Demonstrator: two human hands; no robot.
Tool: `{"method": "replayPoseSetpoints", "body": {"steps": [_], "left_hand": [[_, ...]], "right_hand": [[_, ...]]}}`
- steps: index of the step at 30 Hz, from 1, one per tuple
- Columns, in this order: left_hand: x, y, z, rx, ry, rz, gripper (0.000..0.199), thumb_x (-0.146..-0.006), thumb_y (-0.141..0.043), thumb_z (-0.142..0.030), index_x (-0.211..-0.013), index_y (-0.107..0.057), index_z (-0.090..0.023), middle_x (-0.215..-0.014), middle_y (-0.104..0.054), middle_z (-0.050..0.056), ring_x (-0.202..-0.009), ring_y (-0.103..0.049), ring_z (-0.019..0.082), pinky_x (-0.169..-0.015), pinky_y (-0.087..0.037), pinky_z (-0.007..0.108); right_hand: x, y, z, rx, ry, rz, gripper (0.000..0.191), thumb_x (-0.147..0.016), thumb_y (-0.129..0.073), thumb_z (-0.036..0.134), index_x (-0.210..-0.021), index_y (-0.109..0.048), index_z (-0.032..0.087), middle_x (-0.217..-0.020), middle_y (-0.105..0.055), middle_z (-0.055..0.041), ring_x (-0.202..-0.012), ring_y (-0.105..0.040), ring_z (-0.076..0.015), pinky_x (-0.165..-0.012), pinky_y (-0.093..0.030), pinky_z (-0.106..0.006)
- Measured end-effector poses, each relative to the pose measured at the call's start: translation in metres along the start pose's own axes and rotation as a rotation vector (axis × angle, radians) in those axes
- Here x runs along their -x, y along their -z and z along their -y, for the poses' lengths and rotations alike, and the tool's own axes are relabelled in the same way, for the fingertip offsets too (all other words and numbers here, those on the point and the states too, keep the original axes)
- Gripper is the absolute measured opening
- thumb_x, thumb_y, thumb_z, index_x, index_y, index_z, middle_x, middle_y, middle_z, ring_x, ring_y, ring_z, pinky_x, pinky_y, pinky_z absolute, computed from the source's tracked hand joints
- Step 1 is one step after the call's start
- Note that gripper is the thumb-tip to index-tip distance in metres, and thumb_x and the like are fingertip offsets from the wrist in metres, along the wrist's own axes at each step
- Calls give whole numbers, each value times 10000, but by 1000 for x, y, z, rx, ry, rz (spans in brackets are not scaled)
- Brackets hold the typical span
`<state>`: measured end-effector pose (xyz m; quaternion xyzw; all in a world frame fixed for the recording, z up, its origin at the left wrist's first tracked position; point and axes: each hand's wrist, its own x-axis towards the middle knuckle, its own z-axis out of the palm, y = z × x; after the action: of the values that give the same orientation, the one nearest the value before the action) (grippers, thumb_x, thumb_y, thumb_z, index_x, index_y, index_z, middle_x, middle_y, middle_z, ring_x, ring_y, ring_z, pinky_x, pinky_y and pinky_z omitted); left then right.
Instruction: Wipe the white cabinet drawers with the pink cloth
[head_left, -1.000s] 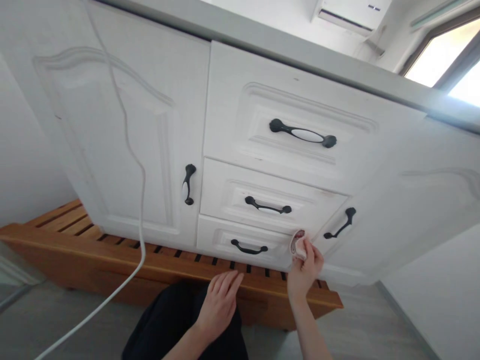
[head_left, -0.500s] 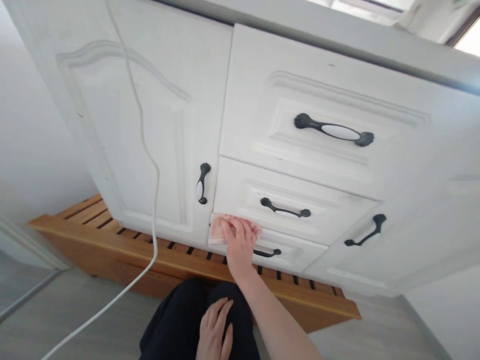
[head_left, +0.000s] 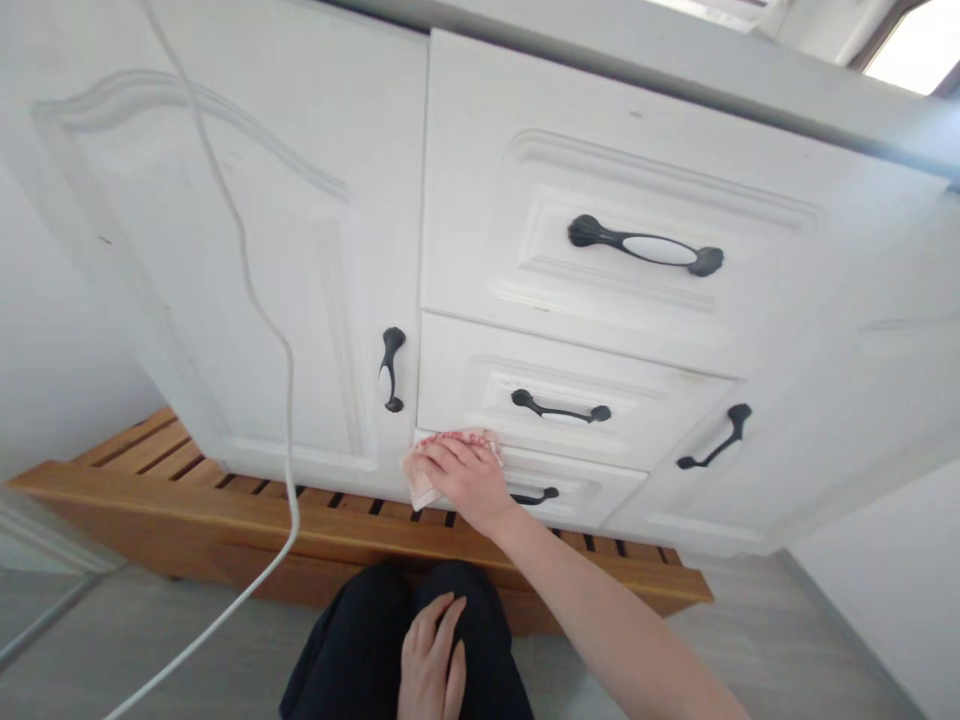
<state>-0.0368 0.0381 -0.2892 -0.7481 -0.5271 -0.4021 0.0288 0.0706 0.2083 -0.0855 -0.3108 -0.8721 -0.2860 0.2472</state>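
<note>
My right hand presses a pink and white cloth with red marks against the upper left corner of the bottom drawer. Its fingers lie bent over the cloth, which sticks out to the left and below. Part of the bottom drawer's dark handle shows just right of the hand. On my dark-trousered knee rests my left hand, empty, its fingers stretched out. The white cabinet stands upright in front of me.
A white cable hangs across the left door and runs down to the lower left. Between my knees and the cabinet stands a slatted wooden bench. Other dark handles stick out from the cabinet front.
My right hand has shifted slightly with the cloth, now bunched further left and hanging lower at its left corner. The view has moved a little. My left hand stays on the knee.
</note>
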Motion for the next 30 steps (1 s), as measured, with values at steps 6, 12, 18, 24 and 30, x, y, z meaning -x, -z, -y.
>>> {"method": "replayPoseSetpoints", "body": {"steps": [6,12,18,24,30], "left_hand": [[4,-1,1,30,2,53,440,-900,-499,-253,-1339,-518,-254,-1279,-609,72,-1164,-602,192,-929,-572,356],[6,-5,0,28,36,87,442,-916,-493,-284,-1358,-496,-277,-1292,-593,69,-1182,-588,195,-945,-573,372],[7,-7,-2,22,4,92,450,-916,-483,-278,-1366,-484,-263,-1302,-579,78,-1186,-585,201,-951,-575,388],[7,0,-2,-39,-34,84,452,-914,-492,-284,-1365,-492,-269,-1287,-599,70,-1169,-605,190,-924,-592,365],[4,-1,-8,-41,-18,76,453,-914,-480,-256,-1366,-498,-267,-1292,-609,72,-1174,-608,186,-933,-588,363]], "right_hand": [[90,44,-58,200,-88,-114,340,-926,-629,206,-1235,-644,345,-1160,-717,39,-1144,-535,-166,-989,-334,-353],[198,86,-111,291,-200,4,440,-907,-610,127,-1282,-631,357,-1155,-689,-40,-1165,-528,-214,-1016,-352,-390],[258,86,-102,226,-416,78,520,-878,-559,85,-1326,-606,345,-1202,-648,-70,-1132,-529,-250,-1033,-404,-460],[299,63,-53,-165,-555,279,600,-815,-442,37,-1297,-621,347,-1161,-687,-39,-1033,-634,-212,-889,-541,-380],[221,88,-35,-142,-622,-48,602,-867,-420,61,-1394,-530,328,-1258,-619,-72,-1124,-572,-228,-953,-489,-436]]}}
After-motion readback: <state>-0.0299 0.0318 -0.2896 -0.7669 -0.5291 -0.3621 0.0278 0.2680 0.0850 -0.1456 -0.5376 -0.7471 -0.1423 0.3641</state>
